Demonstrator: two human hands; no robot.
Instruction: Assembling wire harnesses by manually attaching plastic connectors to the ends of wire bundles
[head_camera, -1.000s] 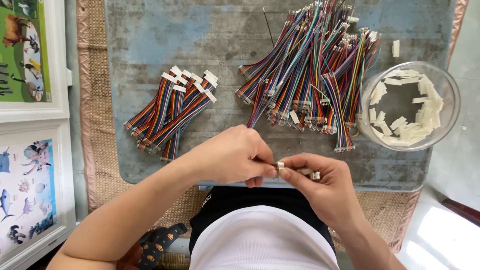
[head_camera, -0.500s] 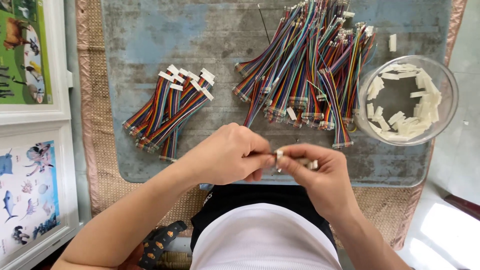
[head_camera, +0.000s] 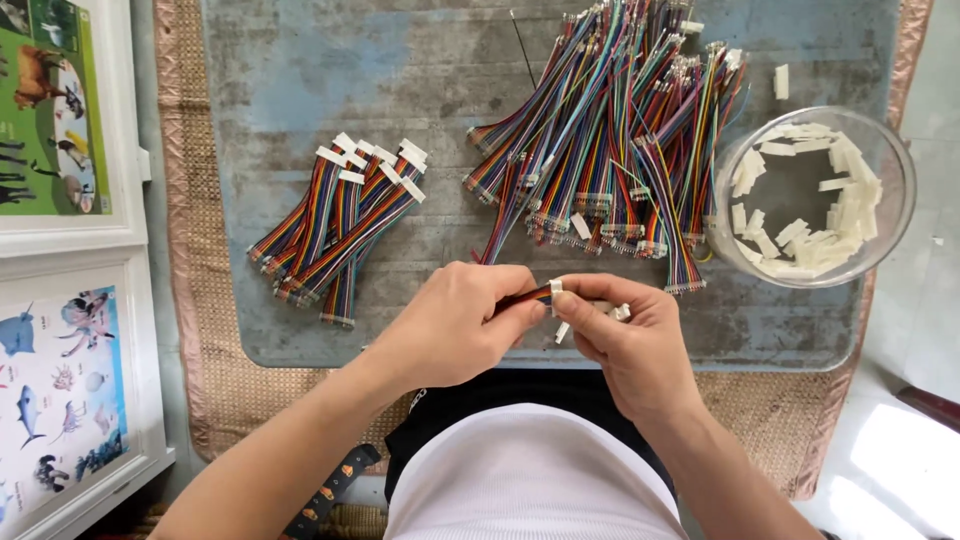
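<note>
Near the front edge of the bench (head_camera: 300, 80), both hands meet over the worn blue surface. The left hand (head_camera: 455, 325) pinches a short rainbow ribbon cable (head_camera: 528, 296) by its end, and the right hand (head_camera: 625, 335) grips a small white connector housing (head_camera: 556, 287) at the cable's tip, with more white pieces tucked in its fingers. A finished bundle with white housings (head_camera: 340, 220) lies to the left, a loose heap of cables (head_camera: 610, 150) ahead, and a clear bowl of housings (head_camera: 890, 170) to the right.
</note>
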